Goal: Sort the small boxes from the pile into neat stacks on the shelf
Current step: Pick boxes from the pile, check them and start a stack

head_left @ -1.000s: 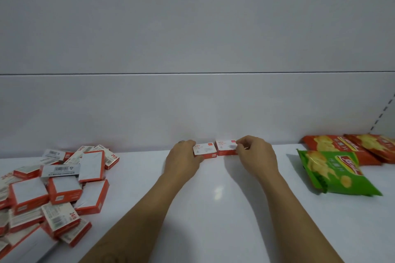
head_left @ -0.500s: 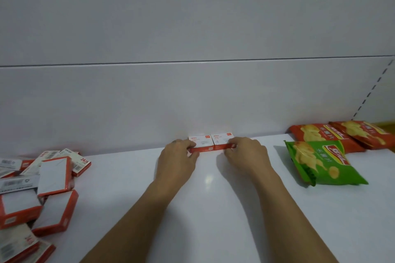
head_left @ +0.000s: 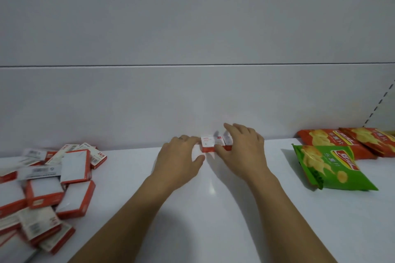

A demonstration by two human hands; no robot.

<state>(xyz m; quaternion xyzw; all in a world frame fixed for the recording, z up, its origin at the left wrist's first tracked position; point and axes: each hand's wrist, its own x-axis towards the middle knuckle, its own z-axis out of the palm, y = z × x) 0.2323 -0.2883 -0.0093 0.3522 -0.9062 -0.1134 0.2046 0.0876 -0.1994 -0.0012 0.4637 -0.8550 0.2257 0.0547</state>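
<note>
Two stand apart from the rest: the left box [head_left: 207, 145] and the right box [head_left: 227, 142], touching side by side on the white shelf [head_left: 213, 209], tight against the back panel [head_left: 192, 102]. My left hand [head_left: 181, 156] is loose, its fingers nearly straight, the tips touching the left box's outer side. My right hand [head_left: 243, 149] lies spread over the right box with the fingers straight and the thumb against the red front edge; it grips nothing.

The left box has a small red mark and fine print on its white top, too small to read. Most of the right box is hidden under my fingers and blurred.

The pile [head_left: 44, 186] of red-and-white boxes lies well to my left, cut off by the frame's edge. One box there reads "24/6" in red, and another carries a barcode sticker [head_left: 39, 171] whose digits are illegible.

On my right a green bag [head_left: 329, 168] of crisps lies in front of two red bags [head_left: 342, 140], all with a red banner logo and Chinese characters that I cannot make out with certainty.
</note>
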